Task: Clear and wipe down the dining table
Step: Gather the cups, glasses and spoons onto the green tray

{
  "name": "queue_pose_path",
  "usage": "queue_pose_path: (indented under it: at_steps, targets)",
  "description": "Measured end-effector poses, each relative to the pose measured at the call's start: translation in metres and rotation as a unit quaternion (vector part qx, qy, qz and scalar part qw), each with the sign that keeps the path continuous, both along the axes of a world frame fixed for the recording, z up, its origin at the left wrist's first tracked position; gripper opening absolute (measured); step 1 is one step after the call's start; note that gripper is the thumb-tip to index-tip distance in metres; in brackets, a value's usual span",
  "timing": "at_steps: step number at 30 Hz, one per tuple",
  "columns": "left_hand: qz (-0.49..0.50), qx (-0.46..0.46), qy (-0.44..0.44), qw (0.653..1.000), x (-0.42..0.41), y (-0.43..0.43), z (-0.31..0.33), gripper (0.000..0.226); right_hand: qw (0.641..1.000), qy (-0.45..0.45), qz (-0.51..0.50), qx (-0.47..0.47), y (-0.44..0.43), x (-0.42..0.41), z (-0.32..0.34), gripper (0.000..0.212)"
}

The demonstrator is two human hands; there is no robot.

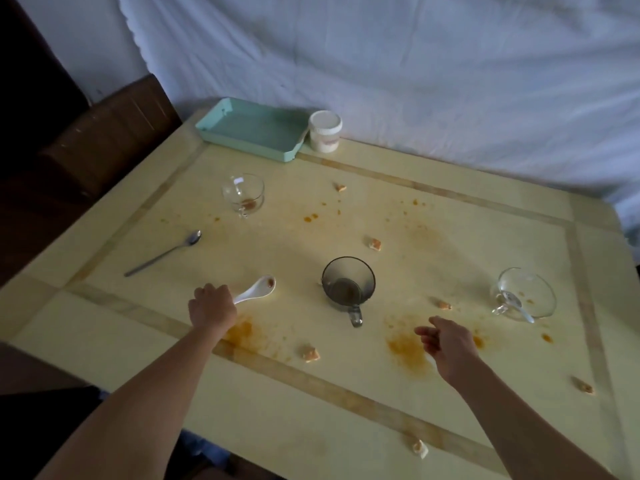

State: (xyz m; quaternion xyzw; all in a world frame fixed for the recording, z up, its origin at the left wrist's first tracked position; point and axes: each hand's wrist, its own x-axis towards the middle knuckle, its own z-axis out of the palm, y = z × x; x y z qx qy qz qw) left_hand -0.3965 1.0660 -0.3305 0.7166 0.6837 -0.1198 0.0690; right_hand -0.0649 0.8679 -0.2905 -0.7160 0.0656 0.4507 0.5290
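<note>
Grips the handle of a white soup spoon [258, 291] with the left hand [212, 306], just left of a dark glass mug [348, 285]. Holds the right hand [446, 341] relaxed, fingers loose, above an orange smear [407, 351] on the counter [311, 410]. Farther out: metal spoon [166, 252], teal tray [252, 128] beside white jar [325, 130].

Your left hand [212, 308] closes over the white spoon [258, 292], hiding its handle end and your own fingertips. The table [311, 427] runs off the frame at bottom and right. The label on the white jar [325, 130] blurs beyond reading.
</note>
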Motion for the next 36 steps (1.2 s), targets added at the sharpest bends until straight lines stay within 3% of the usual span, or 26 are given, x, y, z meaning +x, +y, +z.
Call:
queue_pose_path:
  at_steps: [5, 8, 9, 11, 13, 18, 20, 31, 36]
  targets:
    - [-0.031, -0.018, 0.008, 0.999, 0.001, 0.002, 0.0, 0.027, 1.0, -0.01, 0.003, -0.012, 0.0, 0.001, -0.002, 0.019]
    - [0.041, -0.019, -0.16, 0.986, 0.007, -0.002, 0.021, 0.017, 1.0, -0.014, 0.006, -0.015, 0.002, -0.002, 0.0, 0.017]
    - [0.086, -0.03, -0.253, 0.963, 0.011, -0.006, 0.032, 0.013, 1.0, -0.014, 0.008, -0.016, 0.002, -0.004, 0.0, 0.017]
    - [0.165, -0.066, -0.442, 0.879, 0.024, -0.02, 0.056, 0.017, 1.0, -0.014, 0.012, -0.018, 0.002, -0.007, 0.001, 0.017]
    - [0.203, -0.121, -0.532, 0.813, 0.044, -0.039, 0.079, 0.018, 1.0, -0.015, 0.015, -0.02, 0.002, -0.01, 0.002, 0.016]
    - [0.237, -0.263, -0.57, 0.741, 0.102, -0.08, 0.088, 0.014, 1.0, -0.014, 0.013, -0.007, -0.007, -0.006, 0.003, 0.014]
    - [0.251, -0.293, -0.56, 0.733, 0.12, -0.093, 0.083, 0.014, 1.0, -0.014, 0.007, -0.004, -0.015, 0.0, 0.003, 0.012]
    - [0.331, -0.337, -0.575, 0.668, 0.168, -0.104, 0.063, 0.006, 0.998, -0.01, -0.058, -0.006, -0.048, 0.042, -0.002, 0.011]
    - [0.372, -0.352, -0.598, 0.617, 0.167, -0.108, 0.061, 0.013, 0.992, -0.002, -0.12, 0.035, -0.045, 0.068, 0.001, 0.016]
